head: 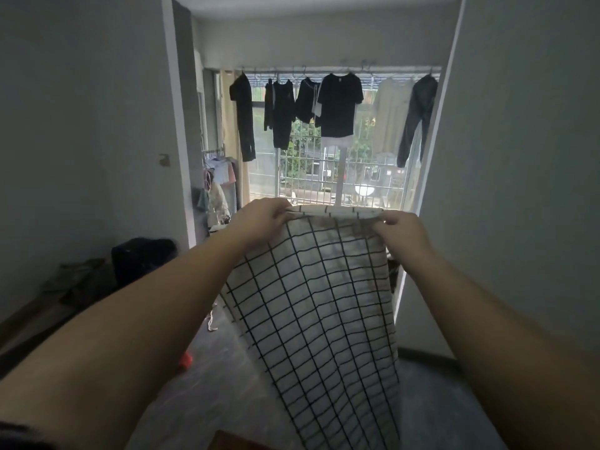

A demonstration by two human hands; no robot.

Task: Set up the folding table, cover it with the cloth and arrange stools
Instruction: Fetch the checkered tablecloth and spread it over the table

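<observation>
The room is dim, with grey walls (81,125) on both sides and a dark floor (227,368) below. Straight ahead a barred window (311,164) lets in daylight, and a row of clothes (339,105), mostly black, hangs on hangers from a rail across its top. At the left, along the wall, lies a low heap of dark things (143,258); the view there is too murky to tell what they are, perhaps bags and folded fabric.

The cloth (321,319), white with a black grid, hangs in the air in front of the person, stretched from chest height down to the bottom edge of the frame, well clear of the floor. Its top edge is folded over and pulled fairly taut between the two hands.

Both bare forearms reach forward. The left hand (259,222) pinches the top left corner of the cloth, fingers curled tight over the hem. The right hand (401,232) grips the top right corner the same way, fingers closed on the fabric.

A small red object (186,360) lies on the floor left of the cloth. A brown corner (233,441) shows at the bottom edge.
</observation>
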